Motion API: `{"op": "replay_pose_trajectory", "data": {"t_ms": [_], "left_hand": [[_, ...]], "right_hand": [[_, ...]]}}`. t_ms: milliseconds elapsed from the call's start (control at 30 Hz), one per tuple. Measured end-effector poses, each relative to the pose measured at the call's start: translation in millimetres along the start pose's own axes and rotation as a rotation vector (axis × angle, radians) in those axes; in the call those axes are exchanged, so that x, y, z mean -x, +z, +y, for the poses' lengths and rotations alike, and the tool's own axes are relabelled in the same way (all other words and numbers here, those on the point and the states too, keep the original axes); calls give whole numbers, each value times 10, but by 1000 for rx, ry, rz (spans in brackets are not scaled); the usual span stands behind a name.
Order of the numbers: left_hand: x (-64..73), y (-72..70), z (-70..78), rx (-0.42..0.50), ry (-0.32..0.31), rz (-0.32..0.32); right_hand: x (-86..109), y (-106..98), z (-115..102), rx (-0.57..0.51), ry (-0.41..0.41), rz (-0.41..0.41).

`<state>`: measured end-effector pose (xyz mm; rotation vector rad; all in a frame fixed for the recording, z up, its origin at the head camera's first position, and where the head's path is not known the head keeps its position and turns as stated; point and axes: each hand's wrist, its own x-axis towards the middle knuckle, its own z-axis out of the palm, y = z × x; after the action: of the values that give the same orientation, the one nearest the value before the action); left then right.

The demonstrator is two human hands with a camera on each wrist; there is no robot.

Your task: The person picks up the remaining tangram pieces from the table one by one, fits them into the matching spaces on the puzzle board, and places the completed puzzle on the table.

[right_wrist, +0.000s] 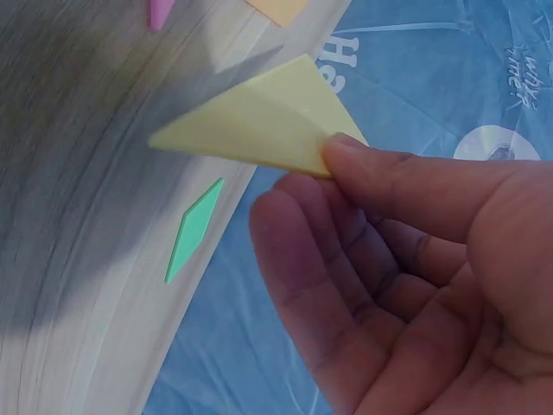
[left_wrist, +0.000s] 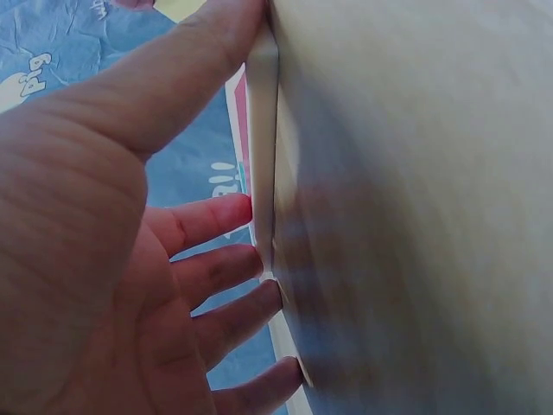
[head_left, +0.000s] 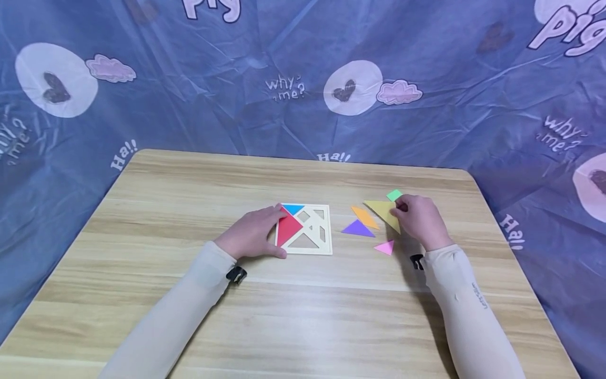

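Observation:
A white tangram board lies mid-table, with a red triangle and a blue triangle in its recesses. My left hand touches the board's left side, its thumb by the near corner. In the left wrist view the fingers are spread, fairly straight, tips against the board's edge and the table. My right hand pinches a large yellow triangle between thumb and fingers. In the right wrist view the yellow triangle is lifted above the table, held near one edge.
Right of the board lie an orange parallelogram, a purple triangle and a pink triangle. A green square-like piece lies just beyond the right hand. The wooden table ends at a blue printed cloth behind.

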<state>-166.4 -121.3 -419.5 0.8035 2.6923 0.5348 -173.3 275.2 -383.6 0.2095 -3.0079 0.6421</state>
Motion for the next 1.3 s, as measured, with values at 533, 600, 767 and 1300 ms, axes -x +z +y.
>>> {"op": "replay_pose_trajectory", "data": {"t_ms": [533, 600, 767, 1300], "left_hand": [[-35, 5, 56, -9, 8, -8], [-48, 12, 72, -12, 5, -16], [-81, 29, 120, -10, -27, -39], [-81, 44, 157, 19, -39, -39]], "right_hand": [[26, 38, -80, -2, -63, 218], [25, 36, -81, -3, -65, 227], [7, 18, -105, -16, -65, 208], [-37, 124, -132, -62, -125, 276]]}}
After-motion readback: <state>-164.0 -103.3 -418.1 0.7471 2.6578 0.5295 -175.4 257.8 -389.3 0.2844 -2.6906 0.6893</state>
